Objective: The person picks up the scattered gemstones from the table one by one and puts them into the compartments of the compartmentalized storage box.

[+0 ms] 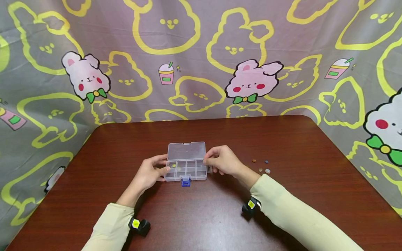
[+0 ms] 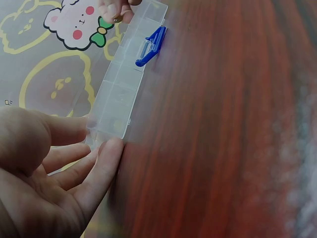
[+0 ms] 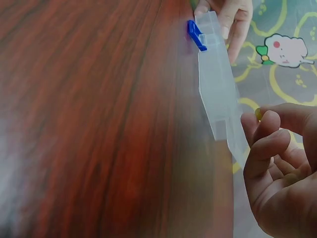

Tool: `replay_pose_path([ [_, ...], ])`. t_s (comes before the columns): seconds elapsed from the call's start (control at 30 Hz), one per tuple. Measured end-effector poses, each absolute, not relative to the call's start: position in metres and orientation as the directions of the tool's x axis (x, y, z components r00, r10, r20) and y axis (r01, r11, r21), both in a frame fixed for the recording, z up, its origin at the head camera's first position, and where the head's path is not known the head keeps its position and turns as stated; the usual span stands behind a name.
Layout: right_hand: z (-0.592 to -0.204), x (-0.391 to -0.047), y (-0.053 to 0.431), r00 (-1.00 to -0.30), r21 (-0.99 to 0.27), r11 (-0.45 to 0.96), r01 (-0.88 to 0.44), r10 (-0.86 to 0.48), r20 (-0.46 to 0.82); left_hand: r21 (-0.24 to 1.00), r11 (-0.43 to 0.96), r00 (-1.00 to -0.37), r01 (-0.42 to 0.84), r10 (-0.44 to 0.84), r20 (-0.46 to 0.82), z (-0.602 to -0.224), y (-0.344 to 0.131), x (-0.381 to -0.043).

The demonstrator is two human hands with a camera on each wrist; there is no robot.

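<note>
While its left end was gripped by the left hand [image 1: 149, 171], the clear plastic rectangular box with small compartments [image 1: 191, 164] was set at the middle of the dark reddish-brown wooden table [image 1: 201, 216]. The left thumb was spread from the other fingers, with the box's end caught between them. By the right hand [image 1: 226, 161], a tiny yellowish rounded piece [image 3: 258, 114] was pinched between the fingertips, just beside the box's far right part.

From here, it was judged, the piece could be dropped if the pinch were loosened early, or misplaced if it were let go over a divider. The box could be tipped or slid by uneven pressure at its left end, and its clear plastic lid [image 1: 186, 151], folded back on the far side, could be knocked by the right knuckles.

In the far left compartment a small yellow piece [image 1: 174, 165] was seen. At the near side, the blue plastic latch [image 1: 186, 182] was swung outward. To the right, four small coloured stones [image 1: 268, 171] were scattered near the right forearm, by which they could be brushed. Beyond the table, a grey rabbit-patterned curtain [image 1: 201, 62] was hung.
</note>
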State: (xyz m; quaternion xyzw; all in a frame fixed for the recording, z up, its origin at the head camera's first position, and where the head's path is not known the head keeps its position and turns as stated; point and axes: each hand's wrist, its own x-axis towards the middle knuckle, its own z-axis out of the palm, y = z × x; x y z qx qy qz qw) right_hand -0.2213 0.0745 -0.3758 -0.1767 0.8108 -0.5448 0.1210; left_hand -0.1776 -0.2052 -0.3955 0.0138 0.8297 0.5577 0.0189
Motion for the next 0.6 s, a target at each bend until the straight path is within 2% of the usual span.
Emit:
replay_pose_path([
  [0.6, -0.373, -0.227, 0.043, -0.896, -0.923, 0.35, -0.161, -0.444, -0.012, 0.925, 0.379, -0.999, -0.011, 0.039, -0.028, -0.393, -0.204, -0.177],
])
